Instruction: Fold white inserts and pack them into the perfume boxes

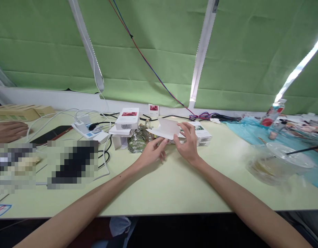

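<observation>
"What's at your fingers [190, 128]?"
"White card [167, 128], and it looks thin, smooth and matt to me."
"And beside it?"
"I see clear bottles [137, 144], glossy like glass, and a smooth cardboard box [128, 117] with a printed top."
"The surface [159, 189]?"
"Smooth, I'd say, with a soft sheen."
"Off to the right?"
"A cup [262, 168] of clear, shiny plastic, blurred, and a thin blue plastic sheet [241, 133], wrinkled and glossy."
"Behind?"
"A green blind [148, 51], mostly matt, creased like cloth."
</observation>
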The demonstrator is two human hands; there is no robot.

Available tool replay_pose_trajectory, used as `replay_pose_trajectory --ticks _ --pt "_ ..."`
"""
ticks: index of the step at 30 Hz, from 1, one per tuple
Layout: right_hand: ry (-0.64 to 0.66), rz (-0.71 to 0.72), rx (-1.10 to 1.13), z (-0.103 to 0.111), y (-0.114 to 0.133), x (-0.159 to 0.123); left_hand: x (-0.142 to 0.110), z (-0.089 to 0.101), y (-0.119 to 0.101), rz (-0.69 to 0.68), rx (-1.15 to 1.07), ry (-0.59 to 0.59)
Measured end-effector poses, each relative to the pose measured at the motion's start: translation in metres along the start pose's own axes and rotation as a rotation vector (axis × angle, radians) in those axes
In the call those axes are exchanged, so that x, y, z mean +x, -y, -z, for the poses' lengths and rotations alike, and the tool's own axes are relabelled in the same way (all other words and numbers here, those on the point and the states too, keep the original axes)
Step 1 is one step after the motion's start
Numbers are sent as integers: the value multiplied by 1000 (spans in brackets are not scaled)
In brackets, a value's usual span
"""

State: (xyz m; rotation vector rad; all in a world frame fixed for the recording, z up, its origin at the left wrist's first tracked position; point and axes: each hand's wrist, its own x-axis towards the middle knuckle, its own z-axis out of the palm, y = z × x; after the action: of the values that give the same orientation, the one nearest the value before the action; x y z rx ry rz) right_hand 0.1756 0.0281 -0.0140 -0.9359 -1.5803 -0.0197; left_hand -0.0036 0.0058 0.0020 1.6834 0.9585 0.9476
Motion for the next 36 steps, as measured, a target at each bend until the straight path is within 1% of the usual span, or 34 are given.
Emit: replay_pose_trajectory --ticks 6,13,17,21,27,31,36 --pt "9 43 33 0 7 -1 4 1 1 -3 -128 -38" --pt "25 101 85 1 15 -4 5 3 -3 24 -221 -96" --pt "29 134 100 0 19 -5 4 4 -3 4 -267 -86" --pt "34 155 96 0 21 -5 5 5 -3 -11 -288 -62" --pt "26 154 99 0 20 -6 6 6 -2 -32 -289 -69" --pt "1 173 121 -2 20 -9 4 6 -5 -64 -264 -66" --pt "28 185 106 -3 20 -11 2 5 -11 -82 -258 -98"
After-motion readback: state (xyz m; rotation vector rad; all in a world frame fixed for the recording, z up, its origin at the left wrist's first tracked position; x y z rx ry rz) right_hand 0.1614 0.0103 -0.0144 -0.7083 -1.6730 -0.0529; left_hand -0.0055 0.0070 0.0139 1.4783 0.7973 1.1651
